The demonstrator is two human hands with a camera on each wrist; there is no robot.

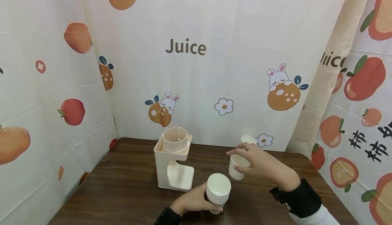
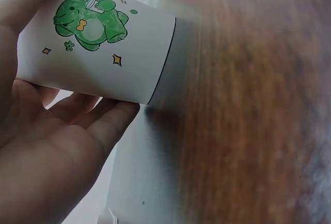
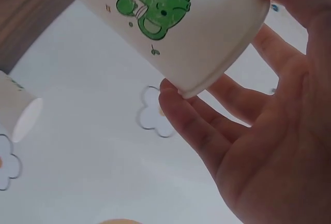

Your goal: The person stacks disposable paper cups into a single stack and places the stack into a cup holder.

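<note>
Near the table's front, my left hand [image 1: 196, 200] grips a stack of white paper cups [image 1: 218, 191], with thumb and fingers round its sides. A green bear is printed on these cups, as the left wrist view shows. Farther back on the right, my right hand [image 1: 263, 162] holds another white paper cup [image 1: 236, 171] near its rim, its thumb and fingers at opposite sides. In the right wrist view this cup also bears a green bear print. One more paper cup [image 1: 248, 139] stands behind my right hand, which partly hides it in the head view.
A cream-coloured machine [image 1: 162, 169] with a round top cup and a low platform stands left of the stack. The dark wood table [image 1: 122, 184] ends at a fruit-printed curtain [image 1: 199, 75] at the back and sides.
</note>
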